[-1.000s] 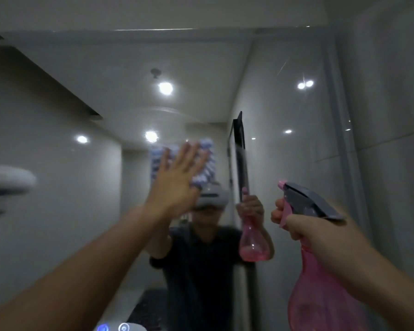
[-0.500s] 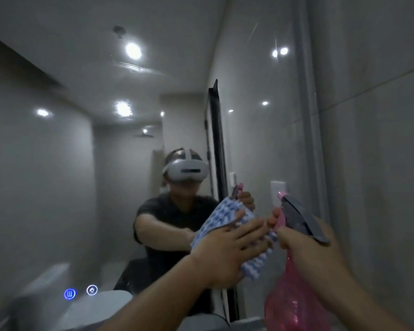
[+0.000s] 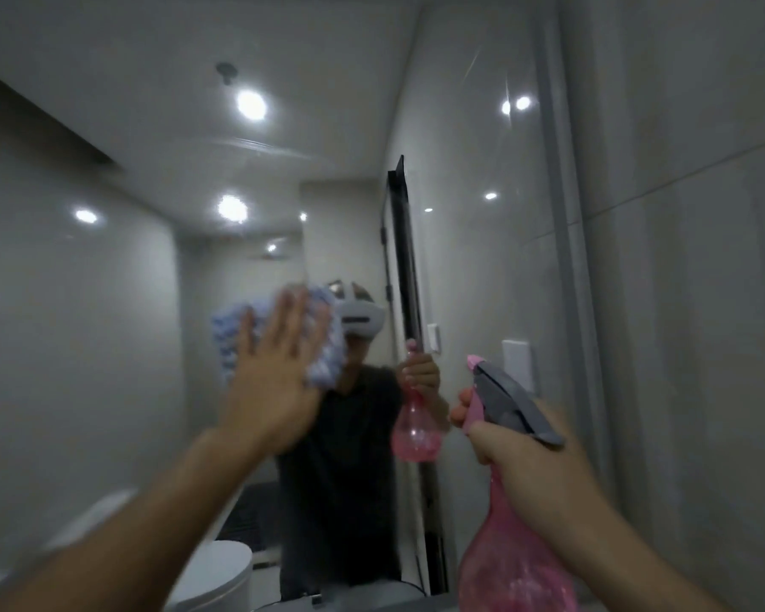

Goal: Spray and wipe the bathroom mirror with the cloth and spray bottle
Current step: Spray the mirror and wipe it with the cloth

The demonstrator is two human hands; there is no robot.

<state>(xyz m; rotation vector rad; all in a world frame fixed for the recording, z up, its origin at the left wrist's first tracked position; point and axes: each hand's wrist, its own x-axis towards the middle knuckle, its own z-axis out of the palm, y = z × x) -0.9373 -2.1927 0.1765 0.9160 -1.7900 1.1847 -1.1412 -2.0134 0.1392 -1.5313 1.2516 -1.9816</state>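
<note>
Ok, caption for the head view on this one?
Left hand presses a blue-and-white cloth flat against the bathroom mirror while the right hand holds a pink spray bottle.

Left hand [image 3: 271, 375]: raised, palm flattened forward, fingers spread.
Right hand [image 3: 522, 448]: fist closed, forearm extended from lower right.

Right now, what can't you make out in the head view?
- Cloth: motion-blurred, mostly covered by the left hand.
- Spray bottle: base cut off by the bottom edge; trigger hidden under the right hand.
- Mirror: wet or dry patches unreadable; left side cropped.
</note>
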